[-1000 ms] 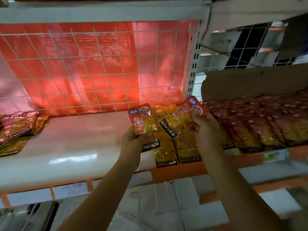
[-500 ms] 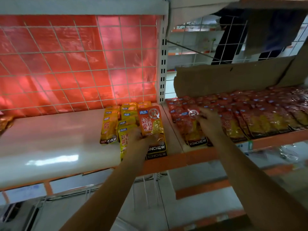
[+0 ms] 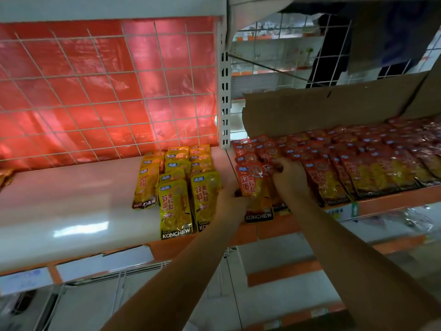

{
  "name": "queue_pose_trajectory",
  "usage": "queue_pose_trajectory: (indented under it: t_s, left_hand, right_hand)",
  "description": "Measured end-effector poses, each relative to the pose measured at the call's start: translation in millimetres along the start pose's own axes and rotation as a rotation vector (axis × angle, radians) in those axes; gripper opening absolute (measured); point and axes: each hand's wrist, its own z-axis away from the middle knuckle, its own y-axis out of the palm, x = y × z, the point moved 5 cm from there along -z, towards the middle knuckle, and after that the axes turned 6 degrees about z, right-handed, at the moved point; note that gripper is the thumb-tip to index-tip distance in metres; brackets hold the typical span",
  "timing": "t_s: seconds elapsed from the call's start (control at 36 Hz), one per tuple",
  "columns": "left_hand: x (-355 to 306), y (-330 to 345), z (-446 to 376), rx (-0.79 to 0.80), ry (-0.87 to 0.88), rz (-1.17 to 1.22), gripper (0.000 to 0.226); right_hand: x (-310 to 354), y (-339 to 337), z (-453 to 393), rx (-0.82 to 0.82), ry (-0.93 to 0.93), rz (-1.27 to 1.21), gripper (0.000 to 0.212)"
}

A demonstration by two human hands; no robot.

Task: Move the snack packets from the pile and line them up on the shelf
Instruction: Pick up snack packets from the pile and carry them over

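Left hand (image 3: pixel 232 199) grips a red packet (image 3: pixel 254 187) at the shelf (image 3: pixel 71 199) front edge, w/ yellow packets (image 3: pixel 175 185) in rows at its 9 o'clock. Right hand (image 3: pixel 290 179) pinches a packet top in the pile (image 3: pixel 358 161), which fills a cardboard box (image 3: pixel 322 111) at 3 o'clock.

To the left of the yellow packets (image 3: pixel 175 187) the white shelf (image 3: pixel 71 194) lies open for my hands; behind it the wire grid (image 3: pixel 107 91) blocks the way; the slotted post (image 3: pixel 225 103) divides the bays; the cardboard flap (image 3: pixel 334 108) walls the red packets (image 3: pixel 358 158) behind.
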Motion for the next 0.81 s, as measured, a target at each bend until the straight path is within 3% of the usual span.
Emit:
queue_pose_trajectory:
  t_s: [0.28, 0.5, 0.81]
  left_hand:
    - [3, 14, -21, -0.016, 0.139, -0.483, 0.011]
    - [-2, 34, -23, 0.089, 0.156, -0.873, 0.036]
    - [-11, 43, -19, 0.167, 0.191, -1.138, 0.032]
  right_hand:
    - [1, -11, -10, 0.025, 0.0, -0.124, 0.019]
    - [-3, -17, -13, 0.031, 0.074, -0.137, 0.021]
    - [0, -16, -1, 0.072, 0.06, -0.157, 0.035]
